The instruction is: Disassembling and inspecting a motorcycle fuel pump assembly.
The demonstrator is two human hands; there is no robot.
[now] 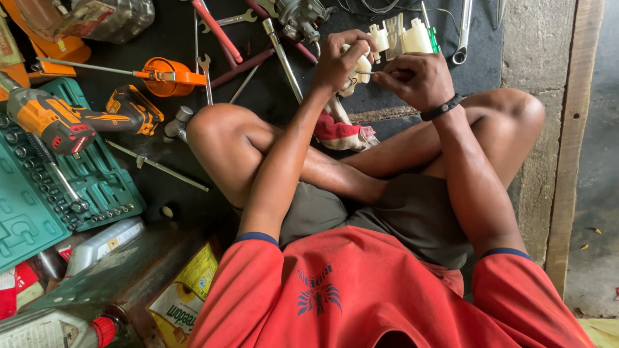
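I sit cross-legged on a dark mat. My left hand (340, 59) is closed around a small cream plastic part (362, 67), held up in front of my knees. My right hand (416, 78), with a black band on the wrist, pinches a thin metal pin or tool tip (369, 73) that touches the part. More cream plastic pieces (401, 35) lie just beyond both hands. A red and white rag (340, 131) lies under my left forearm, between my knees.
At left sit an orange cordless drill (61, 116) on an open green socket set case (77, 187), an orange oil can (169, 76), wrenches (205, 71) and rods. Bottles (58, 328) and a yellow pouch (184, 296) lie lower left. A concrete step (538, 45) rises at right.
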